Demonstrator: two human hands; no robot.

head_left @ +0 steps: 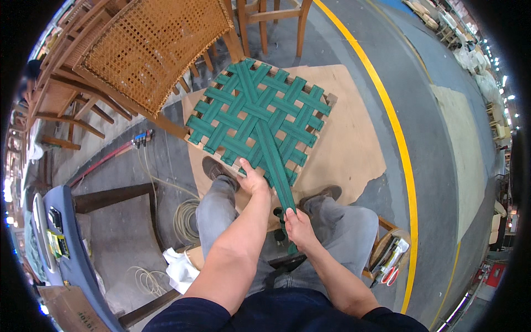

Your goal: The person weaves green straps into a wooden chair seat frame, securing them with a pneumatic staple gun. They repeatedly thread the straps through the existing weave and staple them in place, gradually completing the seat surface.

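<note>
In front of me stands a wooden chair whose seat [257,113] is woven with green webbing straps. A loose green strap [272,155] runs slantwise over the weave toward me. Its near part is gripped in my right hand [298,224], the fingers closed round it. My left hand [253,180] is at the seat's near edge, fingers bent onto the frame, with the thumb up by the webbing. The chair's cane backrest [157,44] leans away at the upper left. Part of the strap hangs below my right hand between my legs.
Brown cardboard [354,138] lies under the chair. More wooden chairs [72,94] crowd the left. A coiled hose [187,220] lies on the floor. By my right knee, a stool [395,249] carries scissors [390,275]. A blue padded piece [77,249] is at the lower left.
</note>
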